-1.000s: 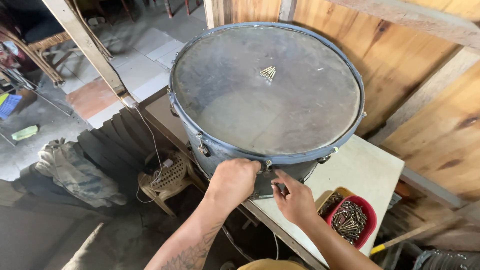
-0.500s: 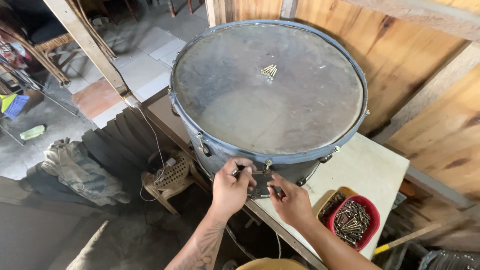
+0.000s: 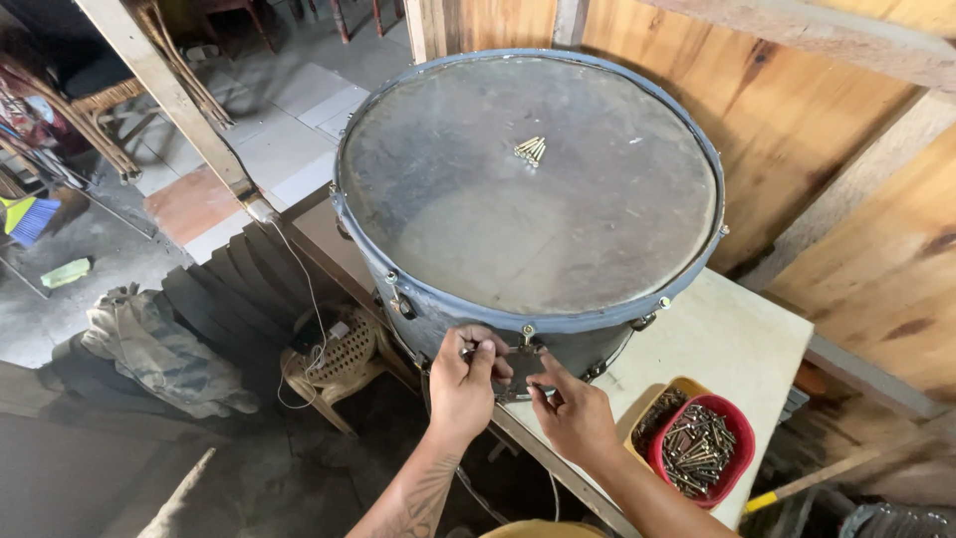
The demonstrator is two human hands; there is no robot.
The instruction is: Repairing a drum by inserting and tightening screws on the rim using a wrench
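Note:
A large blue-rimmed drum [image 3: 528,199] with a worn grey skin stands on a white table [image 3: 737,339]. A few brass screws [image 3: 530,149] lie on the skin. My left hand [image 3: 463,384] grips a small metal tool at the drum's near side, just under the rim by a tension lug [image 3: 528,339]. My right hand [image 3: 573,413] presses its fingers against a dark metal plate [image 3: 523,374] on the shell next to it.
A red bowl [image 3: 702,448] of screws sits in a yellow bowl [image 3: 657,403] on the table at my right. Wooden walls stand behind. Below left are a plastic stool [image 3: 334,354], cables, dark corrugated sheets, a cloth heap [image 3: 159,349] and chairs.
My left hand has lifted off the rim and now pinches a small tool at the lug. My right hand has moved up onto the plate. The view has shifted slightly.

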